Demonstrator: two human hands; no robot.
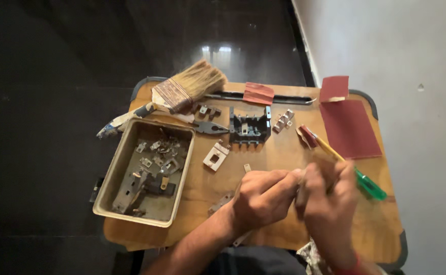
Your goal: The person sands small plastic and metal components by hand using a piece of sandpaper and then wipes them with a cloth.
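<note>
Gripping tightly, the left hand [261, 196] is closed on a small part, steadying it. The right hand [330, 196] is blurred; its grip cannot be told.

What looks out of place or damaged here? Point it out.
The paintbrush hangs off the table's back-left edge, its handle wrapped in stained, paint-spattered cloth. Sandpaper sheets overhang the right edge. Small metal parts lie loose by the tray. Nothing looks spilled.
</note>
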